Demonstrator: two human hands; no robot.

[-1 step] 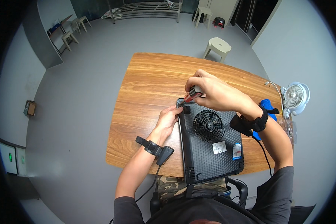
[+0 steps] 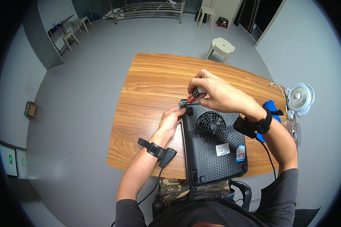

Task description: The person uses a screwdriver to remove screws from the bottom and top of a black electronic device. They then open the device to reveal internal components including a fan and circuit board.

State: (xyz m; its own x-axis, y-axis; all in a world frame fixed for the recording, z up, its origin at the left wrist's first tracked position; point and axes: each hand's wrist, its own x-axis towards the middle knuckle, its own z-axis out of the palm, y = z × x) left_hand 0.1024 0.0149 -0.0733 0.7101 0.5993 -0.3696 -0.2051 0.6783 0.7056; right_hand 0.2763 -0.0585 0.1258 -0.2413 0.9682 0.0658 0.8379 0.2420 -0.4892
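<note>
A black induction cooker point(image 2: 201, 159) lies bottom up, its near end overhanging the table's front edge. Its underside shows a round fan grille point(image 2: 211, 127), small feet and two labels. My right hand point(image 2: 219, 92) grips a screwdriver point(image 2: 193, 97) with a red and black handle, tilted down to the cooker's far left corner. Closed fingers of my left hand point(image 2: 172, 119) hold that same corner, right beside the screwdriver's lower end. The exact contact of the tip is too small to make out.
The wooden table point(image 2: 147, 87) extends to the far side and left. At its right edge are a white fan point(image 2: 300, 97), a blue item point(image 2: 269, 106) partly behind my right wrist, and a cable. A cream stool point(image 2: 221, 46) stands beyond the table. Cabled straps circle both wrists.
The screwdriver's handle looks very slightly turned in my right hand. Both hands and the cooker stay in place.
</note>
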